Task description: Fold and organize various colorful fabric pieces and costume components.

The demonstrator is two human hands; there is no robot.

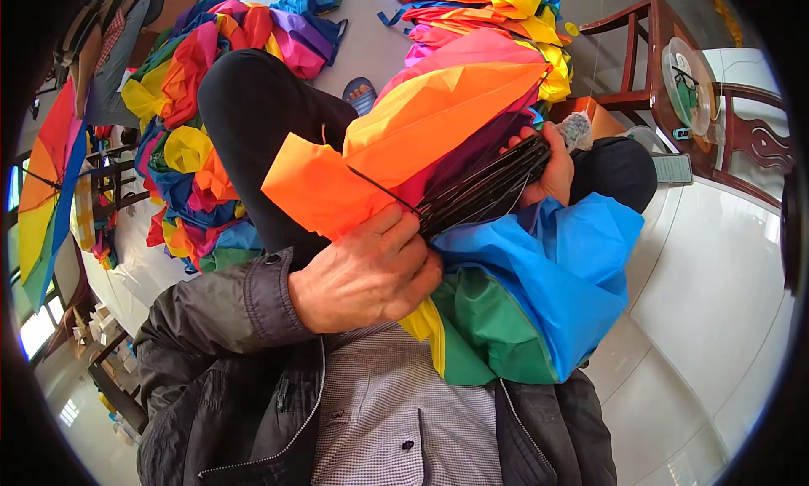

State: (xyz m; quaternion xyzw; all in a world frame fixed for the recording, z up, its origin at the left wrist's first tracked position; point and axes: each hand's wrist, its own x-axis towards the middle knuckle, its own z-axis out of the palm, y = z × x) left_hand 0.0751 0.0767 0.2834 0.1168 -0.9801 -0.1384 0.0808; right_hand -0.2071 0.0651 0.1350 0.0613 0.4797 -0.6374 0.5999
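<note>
Across my lap lies a partly folded rainbow umbrella (447, 120), its orange and pink panels spread away from me and its blue and green panels bunched toward my chest. My right hand (554, 168) is wrapped round the bundle of black ribs (484, 187), near a clear-wrapped grey end piece (576, 130). At the other end of the ribs, my left hand (366, 267) is closed with its fingers pinched at the edge of the orange panel (316, 187). One thin rib slants out above those fingers. The left fingertips are partly hidden by the hand itself.
Heaps of rainbow umbrellas lie at the left (198, 162) and far middle (497, 14). An open umbrella (52, 183) stands at the far left. A wooden chair (649, 90) at the right holds a clear round container (684, 77); a phone (672, 168) lies nearby.
</note>
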